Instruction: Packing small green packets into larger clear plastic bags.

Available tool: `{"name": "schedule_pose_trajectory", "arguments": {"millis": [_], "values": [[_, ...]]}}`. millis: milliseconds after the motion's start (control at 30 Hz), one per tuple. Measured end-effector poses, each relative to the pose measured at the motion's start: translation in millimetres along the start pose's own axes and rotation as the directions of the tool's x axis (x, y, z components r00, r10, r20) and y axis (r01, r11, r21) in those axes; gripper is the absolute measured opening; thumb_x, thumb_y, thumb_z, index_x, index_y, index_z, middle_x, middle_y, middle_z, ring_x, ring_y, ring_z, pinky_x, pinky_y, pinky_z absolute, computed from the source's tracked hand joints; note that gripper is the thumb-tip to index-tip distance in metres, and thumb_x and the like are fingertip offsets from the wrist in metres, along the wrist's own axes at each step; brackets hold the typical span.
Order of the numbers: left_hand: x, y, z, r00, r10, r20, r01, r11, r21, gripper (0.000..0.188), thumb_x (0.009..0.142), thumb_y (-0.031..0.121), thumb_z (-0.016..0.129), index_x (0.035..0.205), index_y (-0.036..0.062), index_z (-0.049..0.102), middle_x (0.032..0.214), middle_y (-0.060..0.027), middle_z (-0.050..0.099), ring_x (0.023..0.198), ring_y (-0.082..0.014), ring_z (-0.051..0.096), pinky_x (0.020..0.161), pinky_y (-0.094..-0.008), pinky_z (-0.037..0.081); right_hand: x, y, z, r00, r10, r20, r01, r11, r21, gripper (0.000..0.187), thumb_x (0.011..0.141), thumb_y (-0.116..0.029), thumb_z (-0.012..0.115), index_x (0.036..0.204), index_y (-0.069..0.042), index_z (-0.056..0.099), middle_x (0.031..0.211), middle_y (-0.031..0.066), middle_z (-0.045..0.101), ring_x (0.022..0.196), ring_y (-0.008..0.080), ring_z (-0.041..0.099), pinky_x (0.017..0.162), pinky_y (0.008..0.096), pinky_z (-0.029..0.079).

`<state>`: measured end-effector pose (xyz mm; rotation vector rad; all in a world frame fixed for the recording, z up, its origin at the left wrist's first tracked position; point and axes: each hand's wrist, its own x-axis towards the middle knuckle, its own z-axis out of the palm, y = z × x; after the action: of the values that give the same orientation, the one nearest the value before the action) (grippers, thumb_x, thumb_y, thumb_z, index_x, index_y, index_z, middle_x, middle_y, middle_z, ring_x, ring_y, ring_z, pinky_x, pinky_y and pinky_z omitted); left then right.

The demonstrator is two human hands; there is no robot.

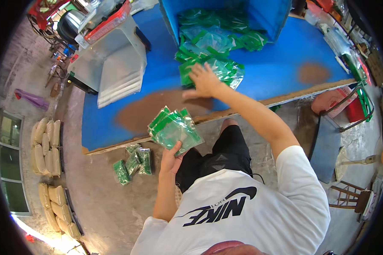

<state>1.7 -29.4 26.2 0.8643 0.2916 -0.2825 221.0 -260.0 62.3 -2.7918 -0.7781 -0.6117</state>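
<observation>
My left hand [171, 160] is closed round the lower edge of a fanned stack of green and clear plastic bags [174, 128], held in front of the table edge. Over the table, my right hand [205, 81] has its fingers spread and rests on or just above the near end of a loose pile of similar plastic bags [231, 73]. I cannot make out anything gripped in it. The pile spills out of a blue box [171, 19] lying with its opening toward me.
The blue table [281, 70] has worn brown patches. A clear plastic bin [115, 46] with clear sleeves [121, 87] sits at its left. Several green packs [134, 162] lie on the floor. Stacked sacks [47, 146] stand at far left, a stool [351, 197] at right.
</observation>
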Motion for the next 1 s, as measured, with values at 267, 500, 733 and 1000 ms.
{"name": "schedule_pose_trajectory", "arguments": {"millis": [267, 500, 733, 1000], "values": [[-42, 56, -41, 0.958, 0.286, 0.037, -0.282, 0.905, 0.317, 0.063, 0.080, -0.004, 0.075, 0.136, 0.0037, 0.048, 0.135, -0.0077, 0.056, 0.123, -0.0234, 0.054, 0.107, -0.0394, 0.043, -77, -79, -17, 0.958, -0.286, -0.038, 0.261, 0.803, 0.536, 0.046, 0.081, -0.030, 0.075, 0.116, -0.004, 0.064, 0.110, 0.0217, 0.065, 0.107, 0.0327, 0.063, 0.092, 0.0447, 0.048], [-11, 51, -19, 0.921, 0.159, 0.355, -0.372, 0.632, 0.680, 0.055, 0.081, -0.003, 0.075, 0.132, -0.0001, 0.053, 0.130, -0.0064, 0.060, 0.114, -0.0184, 0.060, 0.102, -0.0368, 0.045, -33, -68, -85, 0.863, -0.379, 0.334, -0.203, 0.346, 0.916, 0.026, 0.093, -0.022, 0.064, 0.102, 0.002, 0.068, 0.081, 0.0151, 0.071, 0.074, 0.0236, 0.066, 0.070, 0.0373, 0.050], [-7, -10, 0, 0.993, 0.111, -0.051, -0.119, 0.974, -0.195, 0.045, 0.091, 0.004, 0.068, 0.133, 0.0050, 0.051, 0.127, -0.0076, 0.061, 0.116, -0.0215, 0.060, 0.099, -0.0357, 0.050, -49, -9, -21, 0.982, -0.068, -0.174, 0.039, 0.985, -0.167, 0.037, 0.095, -0.030, 0.055, 0.115, 0.000, 0.066, 0.132, 0.0187, 0.058, 0.123, 0.0345, 0.054, 0.103, 0.0446, 0.041], [1, -19, -9, 0.995, 0.003, -0.099, -0.023, 0.979, -0.204, 0.043, 0.091, 0.006, 0.067, 0.131, 0.0024, 0.051, 0.130, -0.0128, 0.059, 0.120, -0.0267, 0.059, 0.103, -0.0426, 0.050, -50, -35, -54, 0.965, -0.207, -0.162, 0.259, 0.854, 0.452, 0.033, 0.087, -0.006, 0.054, 0.117, 0.002, 0.063, 0.119, 0.0234, 0.065, 0.113, 0.0398, 0.060, 0.098, 0.0470, 0.047]]}}
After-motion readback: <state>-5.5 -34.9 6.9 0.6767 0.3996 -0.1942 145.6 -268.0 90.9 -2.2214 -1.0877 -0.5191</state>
